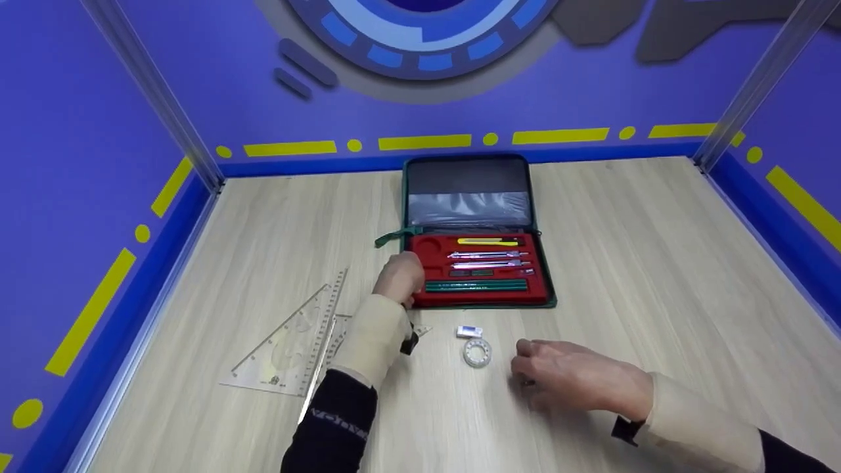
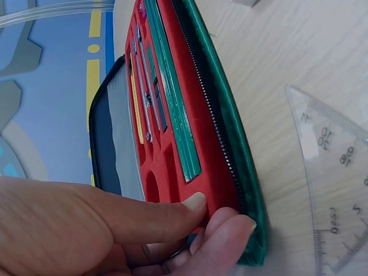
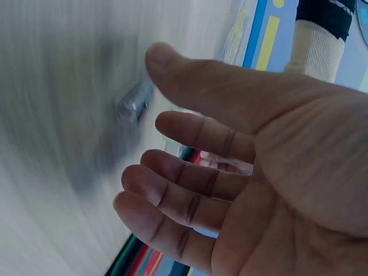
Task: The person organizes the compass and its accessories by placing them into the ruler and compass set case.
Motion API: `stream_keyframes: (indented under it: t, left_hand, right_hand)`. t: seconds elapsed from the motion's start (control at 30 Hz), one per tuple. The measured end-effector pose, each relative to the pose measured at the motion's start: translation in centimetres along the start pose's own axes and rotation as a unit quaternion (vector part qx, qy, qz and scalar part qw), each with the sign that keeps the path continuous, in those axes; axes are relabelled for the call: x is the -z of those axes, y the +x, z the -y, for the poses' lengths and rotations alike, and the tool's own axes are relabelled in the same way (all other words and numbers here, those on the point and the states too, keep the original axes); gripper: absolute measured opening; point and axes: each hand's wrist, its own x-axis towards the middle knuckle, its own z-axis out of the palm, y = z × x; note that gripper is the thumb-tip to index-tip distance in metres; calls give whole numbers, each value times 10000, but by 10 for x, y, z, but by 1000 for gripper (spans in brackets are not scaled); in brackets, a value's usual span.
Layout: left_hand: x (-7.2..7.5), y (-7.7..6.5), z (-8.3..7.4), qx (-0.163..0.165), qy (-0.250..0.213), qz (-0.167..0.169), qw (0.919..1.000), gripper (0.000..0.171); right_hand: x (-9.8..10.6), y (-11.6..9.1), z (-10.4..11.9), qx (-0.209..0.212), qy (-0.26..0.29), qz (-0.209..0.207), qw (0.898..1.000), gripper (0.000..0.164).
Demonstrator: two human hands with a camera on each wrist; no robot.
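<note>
My left hand [image 1: 399, 274] is at the left front corner of an open green zip case [image 1: 554, 299]. In the left wrist view, the thumb lies on the red molded tray [image 2: 198, 115] and the fingers are at its side, pinching its end. Green pencils [image 1: 476, 286], silver compasses [image 1: 489, 264] and a yellow utility knife [image 1: 489, 242] lie in the tray. My right hand [image 1: 578, 374] hovers over the table with loosely bent fingers, holding nothing, just right of a clear tape roll [image 1: 477, 362]. A small white and blue eraser [image 1: 469, 332] lies behind the roll.
A large clear set square [image 1: 289, 355] lies left of my left forearm. Another clear ruler [image 2: 328, 144], partly hidden by that arm in the head view, is near the case. The case's lid [image 1: 468, 174] leans up near the blue back wall [image 1: 447, 118].
</note>
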Motion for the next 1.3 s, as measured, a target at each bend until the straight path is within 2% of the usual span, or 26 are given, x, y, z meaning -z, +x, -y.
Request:
stream_keyframes:
  t: [0.57, 0.73, 0.9, 1.03, 1.1, 1.17, 1.3]
  left_hand:
    - [-4, 3, 4, -27, 67, -44, 10000, 9]
    - [-4, 2, 5, -11, 90, -61, 9999, 8]
    - [-5, 4, 6, -49, 50, -53, 10000, 11]
    - [-4, 3, 5, -92, 23, -35, 9999, 11]
    - [-4, 2, 5, -113, 6, -26, 9999, 11]
    - [-4, 1, 4, -127, -14, -34, 9999, 11]
    - [-3, 0, 4, -112, -73, -37, 9999, 11]
  right_hand:
    - [-17, 3, -1, 420, 218, -198, 9987, 10]
    - [-18, 3, 0, 361, 251, -102, 9990, 6]
    - [-17, 2, 1, 253, 620, 75, 9977, 9]
    - [-15, 0, 0, 441, 793, 18, 9959, 14]
    - [-12, 0, -1, 479, 905, 17, 9947, 11]
    - [-8, 0, -2, 479, 1035, 23, 9935, 8]
    - [4, -1, -4, 605, 1031, -144, 9927, 12]
